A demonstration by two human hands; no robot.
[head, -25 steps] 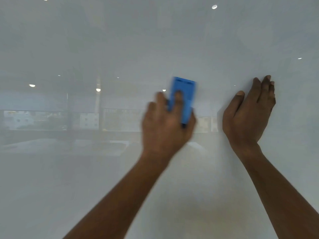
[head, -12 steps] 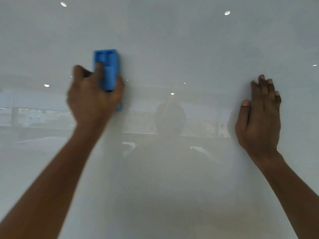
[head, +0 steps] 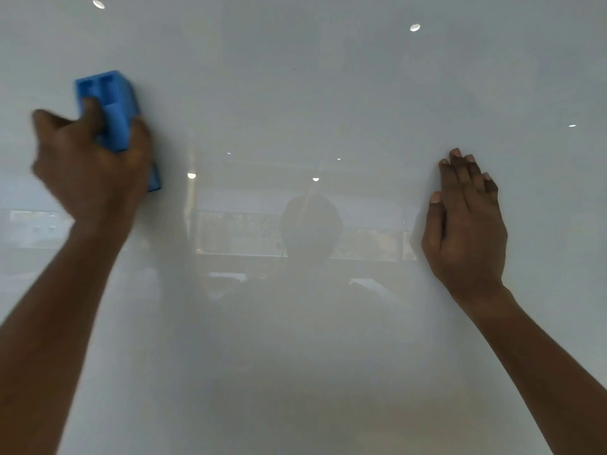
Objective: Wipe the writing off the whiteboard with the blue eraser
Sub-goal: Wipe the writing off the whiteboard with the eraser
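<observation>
The small blue plastic block eraser (head: 113, 116) is a chunky box shape with two long hollow slots in its back; it stands almost upright, tipped a little, and its flat face is pressed on the big glossy white whiteboard (head: 295, 93); the top half sticks out above the fingers (head: 90, 116) of the left hand (head: 88, 165), and one blue corner peeks out below the thumb side; the left hand is closed around the eraser, with one finger lying on its back and the thumb hugging its right side; this hand looks a bit blurry.

The right hand (head: 466, 224) is well apart from the eraser, off to the right; it holds nothing; its fingers (head: 466, 172) are straight and close together, pointing up, and the hand lies flat on the board.

The board looks clean all around both sets of fingers; I cannot see any writing on it, only one tiny dark speck (head: 294, 69) high up between the hands; the shiny board shows round ceiling lights (head: 415, 27) and a dim shape of the person (head: 312, 231) between the two hands.

No edge of the board shows anywhere; there is lots of open board above the fingers, between the two hands, and below the arms.
</observation>
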